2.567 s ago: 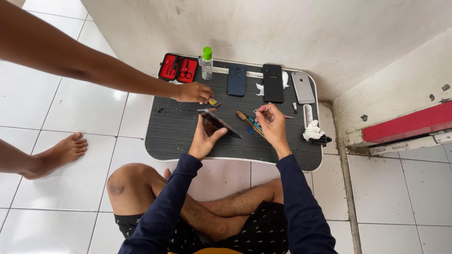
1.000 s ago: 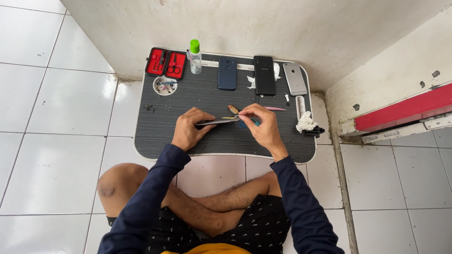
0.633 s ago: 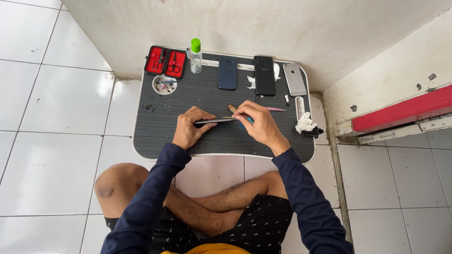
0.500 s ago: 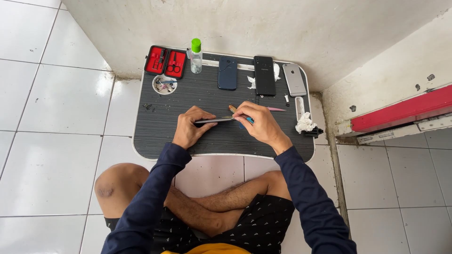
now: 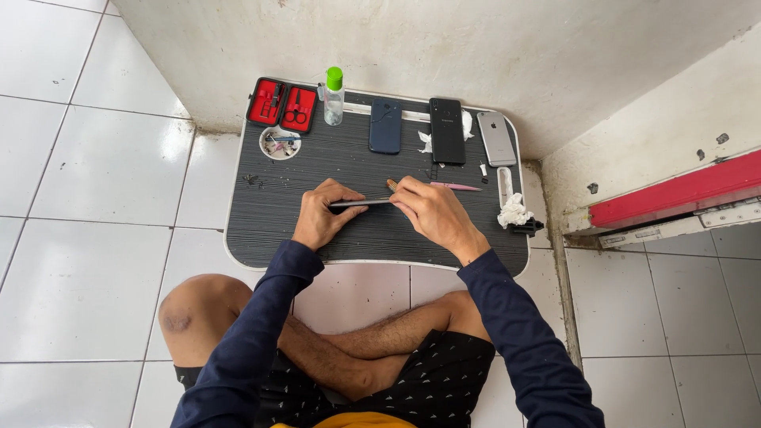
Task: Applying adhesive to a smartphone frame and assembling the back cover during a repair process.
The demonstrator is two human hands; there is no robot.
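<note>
both hands grip one thin dark phone, held edge-on and level just above the middle of the tabletop. the left hand is closed around the phone's left end, thumb on top and fingers curled under. the right hand is closed at its right end, and the brown handle of a small tool pokes out above its fingers; whether the tool's tip touches the phone cannot be told. a pink pair of tweezers lies just beyond the right hand. along the far edge of the tabletop stand a red open tool case, a clear bottle with a green cap, a blue phone, a black phone and a silver phone. a small round dish of tiny parts sits just in front of the case. a crumpled white tissue lies near the right edge. the person sits cross-legged on the white tiled floor.
</note>
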